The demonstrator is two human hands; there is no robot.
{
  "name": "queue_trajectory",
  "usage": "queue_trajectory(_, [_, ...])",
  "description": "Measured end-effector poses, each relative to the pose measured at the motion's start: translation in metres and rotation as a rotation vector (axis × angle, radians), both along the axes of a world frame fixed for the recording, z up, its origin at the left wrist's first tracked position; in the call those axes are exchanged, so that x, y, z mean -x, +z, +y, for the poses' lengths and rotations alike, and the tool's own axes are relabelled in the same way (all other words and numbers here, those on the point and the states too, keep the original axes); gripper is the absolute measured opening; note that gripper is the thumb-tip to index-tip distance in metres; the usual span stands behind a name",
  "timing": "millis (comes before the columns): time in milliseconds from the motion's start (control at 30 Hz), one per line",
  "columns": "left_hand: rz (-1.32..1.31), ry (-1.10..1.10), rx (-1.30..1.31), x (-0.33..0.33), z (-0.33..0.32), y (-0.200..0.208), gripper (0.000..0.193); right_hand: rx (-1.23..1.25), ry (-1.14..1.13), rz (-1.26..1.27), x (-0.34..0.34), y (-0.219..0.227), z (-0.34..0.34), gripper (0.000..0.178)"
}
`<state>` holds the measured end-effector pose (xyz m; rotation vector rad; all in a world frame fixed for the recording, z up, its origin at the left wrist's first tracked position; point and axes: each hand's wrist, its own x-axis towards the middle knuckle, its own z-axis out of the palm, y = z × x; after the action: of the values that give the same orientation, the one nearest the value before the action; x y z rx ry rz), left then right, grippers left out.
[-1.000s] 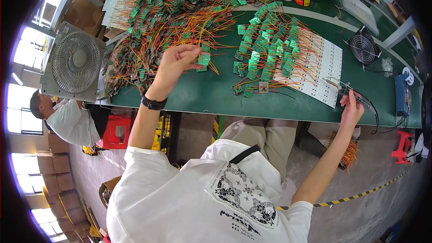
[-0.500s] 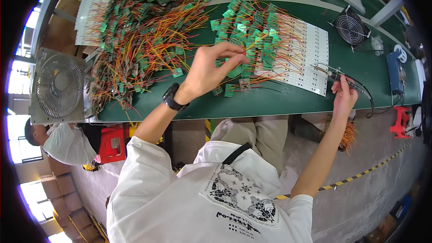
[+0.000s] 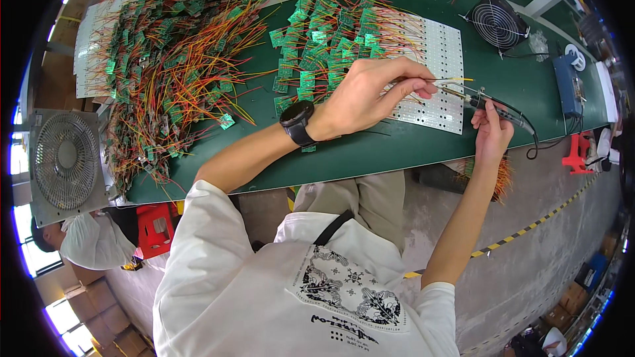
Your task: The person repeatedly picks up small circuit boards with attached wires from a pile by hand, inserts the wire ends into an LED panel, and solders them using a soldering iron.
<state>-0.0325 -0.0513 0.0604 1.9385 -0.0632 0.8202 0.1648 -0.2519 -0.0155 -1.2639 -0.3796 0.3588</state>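
Observation:
My left hand point(image 3: 370, 96), with a black watch on its wrist, is closed in a pinch over the white perforated board point(image 3: 444, 116). A thin yellow wire point(image 3: 465, 79) sticks out to the right from its fingertips. In my right hand point(image 3: 493, 133) is a soldering iron point(image 3: 508, 115) with a thin metal guide along its tip and a black cable. Its tip points left, close to my left fingertips; whether it touches the wire I cannot tell. Small green circuit boards point(image 3: 307, 59) with red and yellow wires lie in rows along the white board's left side, partly behind my left hand.
A large heap of wired circuit boards point(image 3: 169, 59) covers the table's left part. A black fan point(image 3: 496, 25) and a blue box with a white spool point(image 3: 570, 86) stand at right. A grey fan point(image 3: 66, 158) is at the left edge; a person point(image 3: 96, 241) sits beyond it.
My left hand has moved right, from over the green boards to the iron's tip. The right hand still holds the soldering iron. The whole view has shifted slightly.

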Motion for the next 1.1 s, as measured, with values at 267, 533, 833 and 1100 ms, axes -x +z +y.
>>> queue_trajectory(267, [0.411, -0.144, 0.041, 0.001, 0.001, 0.007, 0.01, 0.001, 0.02, -0.014, -0.003, -0.001, -0.001, 0.022])
queue_trajectory(533, [0.199, 0.104, -0.77, -0.004, 0.003, -0.057, 0.009, 0.042, 0.067, 0.017, -0.002, 0.008, 0.003, 0.022])
queue_trajectory(833, [0.255, 0.076, -0.715, 0.001, 0.004, -0.064, 0.009, 0.071, 0.163, -0.072, 0.001, -0.001, -0.007, 0.021])
queue_trajectory(1100, [0.238, 0.106, -0.672, 0.0, 0.006, -0.063, 0.008, 0.058, 0.209, -0.108, -0.001, -0.004, -0.013, 0.021])
